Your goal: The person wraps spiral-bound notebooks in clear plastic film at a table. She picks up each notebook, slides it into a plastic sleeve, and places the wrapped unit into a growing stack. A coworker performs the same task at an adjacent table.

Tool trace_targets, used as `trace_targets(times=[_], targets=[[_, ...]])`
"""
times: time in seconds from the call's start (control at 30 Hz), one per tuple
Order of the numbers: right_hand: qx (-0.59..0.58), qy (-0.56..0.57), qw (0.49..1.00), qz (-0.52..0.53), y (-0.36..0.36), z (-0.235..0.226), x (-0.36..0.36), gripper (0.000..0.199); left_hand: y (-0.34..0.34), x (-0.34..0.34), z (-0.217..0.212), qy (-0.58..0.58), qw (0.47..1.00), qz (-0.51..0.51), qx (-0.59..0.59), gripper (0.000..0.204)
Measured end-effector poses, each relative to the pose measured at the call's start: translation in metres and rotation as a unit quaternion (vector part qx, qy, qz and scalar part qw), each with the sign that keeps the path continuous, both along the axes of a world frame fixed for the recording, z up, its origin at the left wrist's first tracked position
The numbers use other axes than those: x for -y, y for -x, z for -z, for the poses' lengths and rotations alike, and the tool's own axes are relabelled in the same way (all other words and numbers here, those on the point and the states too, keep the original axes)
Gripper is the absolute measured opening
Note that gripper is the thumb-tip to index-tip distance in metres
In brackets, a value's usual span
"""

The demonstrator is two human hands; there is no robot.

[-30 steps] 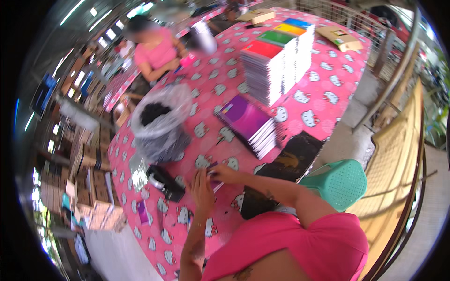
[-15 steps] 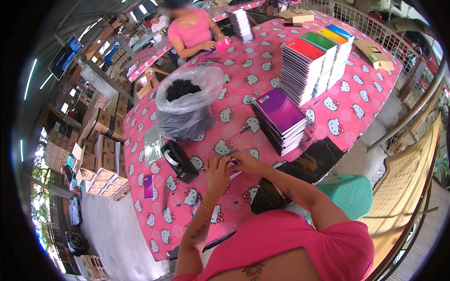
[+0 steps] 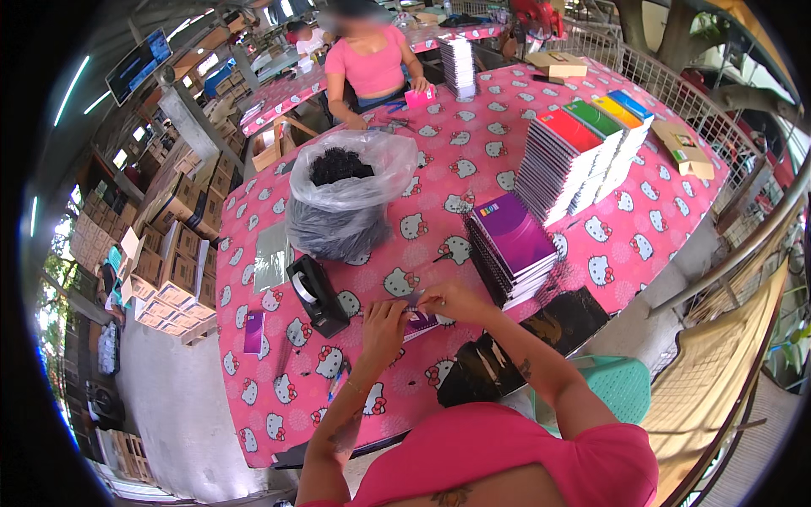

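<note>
A small purple spiral notebook (image 3: 420, 324) lies on the table in front of me. My left hand (image 3: 386, 328) is over its left part, fingers bent and pressed down on it. At its far right edge, my right hand (image 3: 456, 302) has its fingertips pinched together; whatever is between them is too small to make out. A stack of purple spiral notebooks (image 3: 514, 241) stands just beyond my right hand. To the left of my hands sits a black tape dispenser (image 3: 319, 297). A purple cover piece (image 3: 253, 332) lies farther left.
A clear plastic bag (image 3: 338, 215) full of black coils stands beyond the dispenser. Tall stacks of red, green and yellow notebooks (image 3: 574, 156) rise at the far right. Torn black board (image 3: 524, 346) lies by my right arm, near a green stool (image 3: 604, 393). Across the table sits a co-worker (image 3: 372, 63).
My hands have moved apart a little, and more of the purple notebook shows between them. The co-worker's one hand has moved from the pink notebook toward tools on the table. The view has shifted slightly.
</note>
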State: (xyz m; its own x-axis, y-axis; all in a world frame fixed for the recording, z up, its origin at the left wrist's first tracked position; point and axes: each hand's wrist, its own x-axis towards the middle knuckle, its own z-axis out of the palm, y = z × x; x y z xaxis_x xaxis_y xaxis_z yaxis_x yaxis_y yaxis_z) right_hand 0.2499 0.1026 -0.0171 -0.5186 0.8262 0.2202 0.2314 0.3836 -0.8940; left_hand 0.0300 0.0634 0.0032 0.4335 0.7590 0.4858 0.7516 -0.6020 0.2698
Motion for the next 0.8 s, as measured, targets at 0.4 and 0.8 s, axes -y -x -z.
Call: trace_targets(times=[0.4, 0.8], targets=[[-0.070, -0.260, 0.913, 0.307, 0.003, -0.104, 0.076, 0.034, -0.033, 0.002, -0.111, -0.074, 0.995, 0.063, 0.016, 0.021], [-0.021, -0.074, 0.938, 0.338, -0.149, -0.127, 0.078, 0.077, -0.138, -0.057, -0.108, -0.063, 0.936, 0.335, 0.090, 0.031]])
